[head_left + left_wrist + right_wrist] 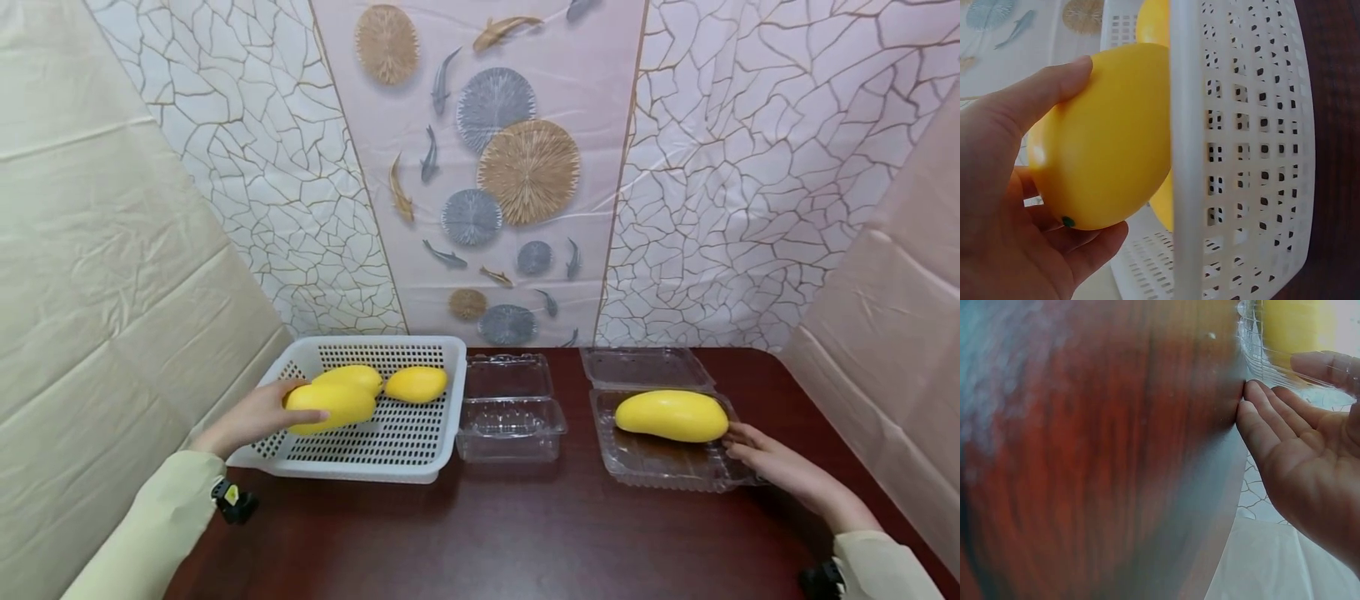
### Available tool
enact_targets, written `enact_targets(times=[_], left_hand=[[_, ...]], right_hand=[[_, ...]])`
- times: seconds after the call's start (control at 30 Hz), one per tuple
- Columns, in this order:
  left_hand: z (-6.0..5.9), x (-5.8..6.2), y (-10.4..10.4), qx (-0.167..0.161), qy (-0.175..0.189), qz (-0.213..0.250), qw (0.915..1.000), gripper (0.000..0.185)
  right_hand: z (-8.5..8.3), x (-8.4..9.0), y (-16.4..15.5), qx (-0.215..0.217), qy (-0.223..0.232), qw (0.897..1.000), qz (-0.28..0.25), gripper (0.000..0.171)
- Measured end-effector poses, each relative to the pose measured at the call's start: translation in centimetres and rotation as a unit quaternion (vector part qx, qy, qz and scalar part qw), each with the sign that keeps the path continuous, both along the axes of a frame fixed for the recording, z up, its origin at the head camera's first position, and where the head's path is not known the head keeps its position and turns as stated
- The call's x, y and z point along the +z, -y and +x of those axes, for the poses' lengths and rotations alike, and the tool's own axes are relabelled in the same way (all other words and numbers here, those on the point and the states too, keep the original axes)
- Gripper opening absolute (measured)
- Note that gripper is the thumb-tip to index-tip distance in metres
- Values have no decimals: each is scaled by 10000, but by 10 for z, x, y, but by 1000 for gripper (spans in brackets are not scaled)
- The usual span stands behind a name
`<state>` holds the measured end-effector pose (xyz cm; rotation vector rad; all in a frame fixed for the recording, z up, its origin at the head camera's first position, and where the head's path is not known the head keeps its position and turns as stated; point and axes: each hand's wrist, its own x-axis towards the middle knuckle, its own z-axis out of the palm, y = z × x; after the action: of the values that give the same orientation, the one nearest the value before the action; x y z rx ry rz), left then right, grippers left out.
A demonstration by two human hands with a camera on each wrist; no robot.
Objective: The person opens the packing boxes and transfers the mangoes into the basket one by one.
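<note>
My left hand (251, 414) grips a yellow mango (333, 407), thumb on one side and fingers on the other. In the left wrist view the mango (1107, 134) shows a small green spot at its end, close beside the rim of the white basket (1186, 150). Two more mangoes lie in the basket, one partly hidden behind the held mango and a smaller mango (417, 384) to its right. At the right, a large mango (672, 416) sits in a clear plastic clamshell box (660, 471). My right hand (780, 467) is at that box's right side, fingers extended, fingertips at the tabletop.
Between the basket and the larger box stands a smaller clear clamshell box (510, 442), its lid raised at the back. The larger box's lid (648, 368) is folded back too. Everything stands on a dark red-brown table (510, 533), with patterned cloth walls around it.
</note>
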<state>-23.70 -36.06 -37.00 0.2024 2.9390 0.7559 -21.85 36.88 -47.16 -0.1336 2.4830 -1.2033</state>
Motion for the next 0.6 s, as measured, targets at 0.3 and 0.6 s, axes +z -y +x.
enact_targets(times=[0.3, 0.6], left_hand=[[1, -8, -3, -191, 261, -284, 9991, 92], [3, -9, -4, -432, 423, -278, 9978, 85]], right_hand=[[3, 0, 1, -7, -118, 9999, -68, 67], [3, -1, -1, -25, -130, 9999, -53, 68]])
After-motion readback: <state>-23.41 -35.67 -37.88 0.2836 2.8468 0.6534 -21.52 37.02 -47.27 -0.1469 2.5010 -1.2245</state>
